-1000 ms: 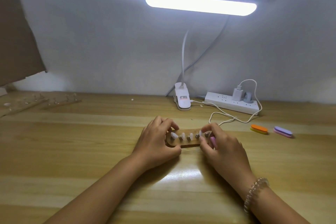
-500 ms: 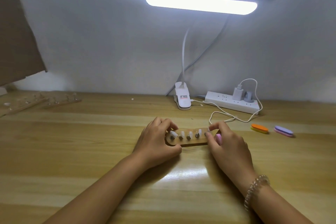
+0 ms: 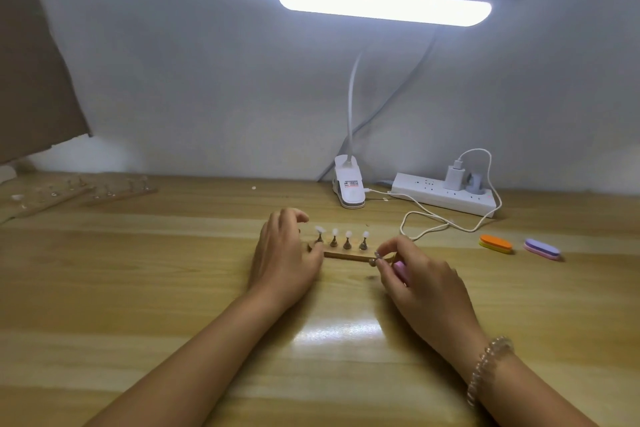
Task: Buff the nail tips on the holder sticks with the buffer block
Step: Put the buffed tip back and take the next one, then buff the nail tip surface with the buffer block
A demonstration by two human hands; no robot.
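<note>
From the head camera, your left hand (image 3: 284, 253) curls around the left end of the wooden base (image 3: 346, 255) on the table (image 3: 173, 288). Four nail tips (image 3: 348, 234) stand upright on it. Your right hand (image 3: 426, 284) pinches another holder stick (image 3: 374, 258) at the base's right end, with the pink buffer block (image 3: 400, 269) tucked under its fingers.

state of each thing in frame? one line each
Lamp: on.
Charger: plugged into strip.
Base: flat on table, left hand grips its left end.
Four sticks: upright on base, tips on top.
Fifth stick: pinched by right hand at base's right end.
Pink buffer: tucked in right hand.
Orange buffer: lying on table, untouched.
Purple buffer: same.
</note>
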